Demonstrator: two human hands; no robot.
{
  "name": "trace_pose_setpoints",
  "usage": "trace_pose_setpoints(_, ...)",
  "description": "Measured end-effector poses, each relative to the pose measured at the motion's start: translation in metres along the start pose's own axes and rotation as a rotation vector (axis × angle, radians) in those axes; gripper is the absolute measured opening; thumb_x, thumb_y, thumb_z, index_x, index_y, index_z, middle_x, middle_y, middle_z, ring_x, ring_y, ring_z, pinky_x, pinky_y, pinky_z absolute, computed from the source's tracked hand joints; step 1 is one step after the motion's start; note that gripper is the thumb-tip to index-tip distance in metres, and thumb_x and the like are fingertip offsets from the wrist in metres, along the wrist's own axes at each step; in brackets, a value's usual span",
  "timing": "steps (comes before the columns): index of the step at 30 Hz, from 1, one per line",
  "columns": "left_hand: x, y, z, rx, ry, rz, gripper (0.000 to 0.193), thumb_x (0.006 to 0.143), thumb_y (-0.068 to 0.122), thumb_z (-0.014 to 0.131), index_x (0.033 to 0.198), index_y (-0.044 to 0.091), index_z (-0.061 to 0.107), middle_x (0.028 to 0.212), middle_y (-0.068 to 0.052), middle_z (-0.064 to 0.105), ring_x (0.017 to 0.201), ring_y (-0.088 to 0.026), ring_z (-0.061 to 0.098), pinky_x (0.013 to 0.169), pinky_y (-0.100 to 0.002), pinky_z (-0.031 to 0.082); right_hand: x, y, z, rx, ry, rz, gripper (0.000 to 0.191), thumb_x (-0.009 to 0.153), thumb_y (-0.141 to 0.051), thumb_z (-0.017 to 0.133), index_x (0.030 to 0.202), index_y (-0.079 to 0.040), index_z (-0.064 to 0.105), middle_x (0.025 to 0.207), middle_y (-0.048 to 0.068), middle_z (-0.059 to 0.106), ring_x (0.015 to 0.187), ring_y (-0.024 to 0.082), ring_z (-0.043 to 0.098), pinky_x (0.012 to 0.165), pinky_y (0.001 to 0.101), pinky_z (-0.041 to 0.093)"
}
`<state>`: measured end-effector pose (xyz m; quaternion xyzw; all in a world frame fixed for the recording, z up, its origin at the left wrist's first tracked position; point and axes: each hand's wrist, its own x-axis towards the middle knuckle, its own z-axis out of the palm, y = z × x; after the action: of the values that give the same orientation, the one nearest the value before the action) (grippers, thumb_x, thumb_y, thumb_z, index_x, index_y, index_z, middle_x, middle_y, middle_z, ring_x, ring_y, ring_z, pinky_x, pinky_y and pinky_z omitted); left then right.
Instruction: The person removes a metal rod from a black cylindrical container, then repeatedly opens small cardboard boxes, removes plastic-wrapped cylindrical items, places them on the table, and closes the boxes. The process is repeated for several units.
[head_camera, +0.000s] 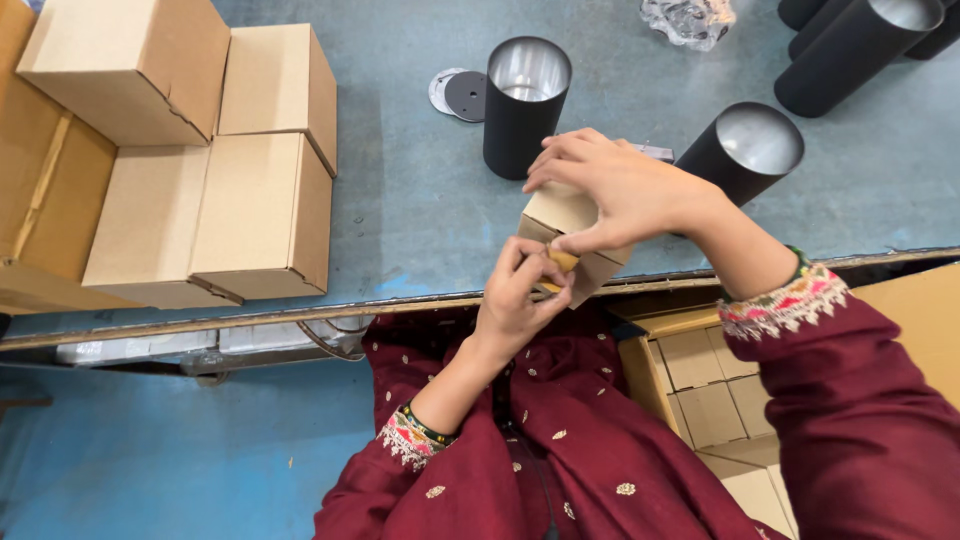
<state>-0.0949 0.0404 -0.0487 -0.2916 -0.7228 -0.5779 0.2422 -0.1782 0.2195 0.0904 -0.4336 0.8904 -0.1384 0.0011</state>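
Note:
A small brown cardboard box (560, 215) is held at the near edge of the grey-blue table (420, 200), tilted. My right hand (620, 185) covers its top from the right, fingers wrapped over it. My left hand (520, 290) grips its lower end from below, fingers at a flap. Just behind the box stands an upright black tube (522, 105) with a shiny silver inside. A second black tube (745, 150) leans to the right of my right hand.
Several closed brown boxes (215, 150) are stacked on the left of the table. A black and silver round lid (458, 93) lies by the upright tube. More black tubes (860, 50) and crumpled clear plastic (688, 20) lie at the far right. An open carton of small boxes (710, 400) sits below right.

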Motion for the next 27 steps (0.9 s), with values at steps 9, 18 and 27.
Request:
trace_pose_setpoints(9,-0.002,-0.005,0.001,-0.037,-0.006,-0.038,0.022,0.086,-0.001,0.081,0.094,0.003,0.061,0.102,-0.008,0.056,0.083,-0.018,0.067,0.075,-0.031,0.057,0.010,-0.011,-0.019,-0.095,-0.215,0.197,0.067,0.071,-0.045,0.079,0.132,-0.020,0.063,0.137,0.009,0.056,0.128,0.033,0.054,0.099,0.0467,0.051)
trace_pose_setpoints(18,0.002,0.001,-0.003,-0.059,-0.008,-0.046,0.020,0.087,-0.002,0.079,0.092,0.000,0.060,0.105,-0.008,0.057,0.079,-0.014,0.071,0.072,-0.027,0.058,-0.019,0.070,-0.090,0.385,0.096,0.367,0.051,0.096,-0.028,0.068,0.144,-0.015,0.063,0.137,0.010,0.066,0.120,0.021,0.062,0.098,0.0380,0.051)
trace_pose_setpoints(27,0.045,0.036,-0.036,0.277,0.008,0.074,0.021,0.088,0.028,0.081,0.084,0.014,0.065,0.086,-0.001,0.065,0.090,-0.023,0.060,0.083,-0.036,0.042,-0.024,0.123,0.032,-0.688,0.030,0.273,0.027,0.094,-0.025,0.067,0.116,-0.033,0.080,0.100,0.002,0.075,0.096,0.024,0.070,0.080,0.0431,0.055)
